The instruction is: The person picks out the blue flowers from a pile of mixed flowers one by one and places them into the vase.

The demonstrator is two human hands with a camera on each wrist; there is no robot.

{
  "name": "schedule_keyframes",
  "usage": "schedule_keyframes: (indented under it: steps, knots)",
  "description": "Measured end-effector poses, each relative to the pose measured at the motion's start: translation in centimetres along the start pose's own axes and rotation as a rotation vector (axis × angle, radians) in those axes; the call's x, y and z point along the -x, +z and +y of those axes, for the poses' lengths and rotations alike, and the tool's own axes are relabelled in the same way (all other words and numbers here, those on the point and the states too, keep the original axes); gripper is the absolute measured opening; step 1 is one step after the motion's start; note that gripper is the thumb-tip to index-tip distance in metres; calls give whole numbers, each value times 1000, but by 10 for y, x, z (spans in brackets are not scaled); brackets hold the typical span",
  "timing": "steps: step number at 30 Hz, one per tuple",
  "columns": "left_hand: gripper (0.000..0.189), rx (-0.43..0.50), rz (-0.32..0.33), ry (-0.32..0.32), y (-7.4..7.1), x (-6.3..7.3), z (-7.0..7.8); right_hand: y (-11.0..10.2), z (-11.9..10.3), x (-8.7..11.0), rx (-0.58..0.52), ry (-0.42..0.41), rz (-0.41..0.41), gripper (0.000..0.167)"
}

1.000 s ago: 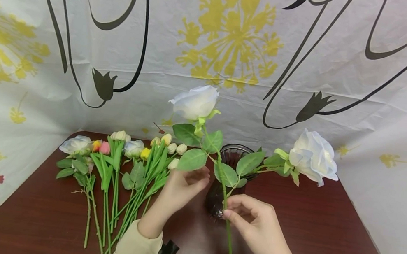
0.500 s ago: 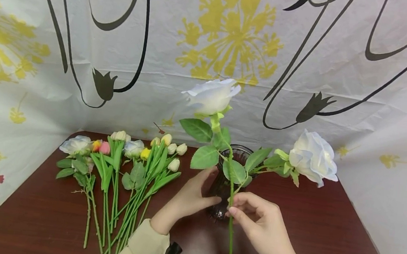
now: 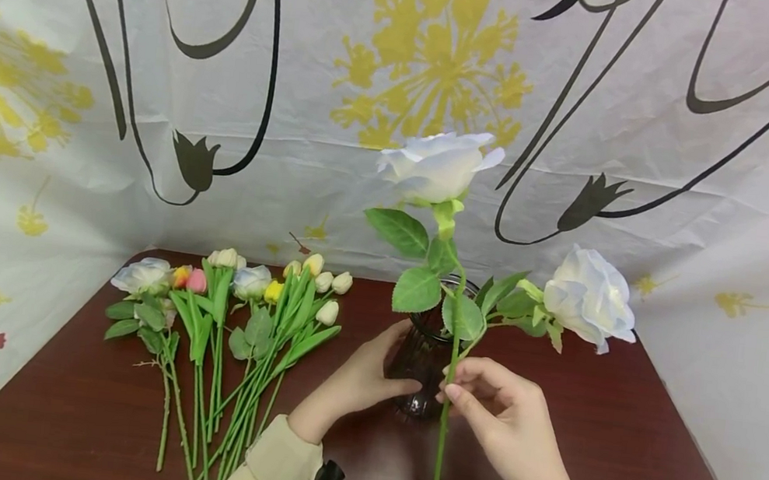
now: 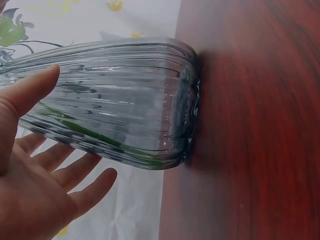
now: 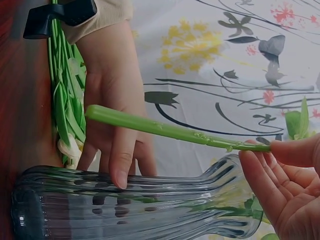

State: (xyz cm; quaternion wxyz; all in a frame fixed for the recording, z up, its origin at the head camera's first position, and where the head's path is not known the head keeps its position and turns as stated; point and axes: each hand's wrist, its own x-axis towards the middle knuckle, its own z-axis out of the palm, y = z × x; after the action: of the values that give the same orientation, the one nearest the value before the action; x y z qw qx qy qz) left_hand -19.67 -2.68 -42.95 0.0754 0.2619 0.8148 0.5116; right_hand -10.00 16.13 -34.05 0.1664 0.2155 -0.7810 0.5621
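Note:
My right hand pinches the green stem of a pale blue-white artificial rose between thumb and fingers. The rose stands nearly upright in front of a dark, ribbed glass vase, its lower stem end free, as the right wrist view also shows. My left hand is around the vase's left side, thumb on the near glass and fingers behind it, partly hidden. A second pale rose leans out of the vase to the right; a green stem shows through the glass.
Several artificial tulips and roses lie on the left of the dark red-brown table, stems toward me. A patterned white cloth hangs behind and at both sides. A black device sits at my left sleeve.
My right hand has moved the rose rightward and turned it more upright. My left hand has come rightward from beside the leaves to the vase, its thumb now on the near side.

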Motion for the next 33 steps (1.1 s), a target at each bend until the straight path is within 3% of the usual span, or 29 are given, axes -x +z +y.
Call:
schedule_keyframes:
  steps: [7, 14, 19, 33]
  knots:
    - [86, 34, 16, 64, 0, -3, -1, -3, 0, -1, -35, -26, 29, 23]
    - [87, -65, 42, 76, 0, -3, 1, -7, 3, -3, -202, -75, 44, 23]
    - [88, -138, 62, 88, 2, -3, 1, -11, 4, -3, -240, -61, 50, 20]
    - [90, -216, 98, 50, 7, 1, 8, -14, 6, -4, -269, -43, 31, 15]
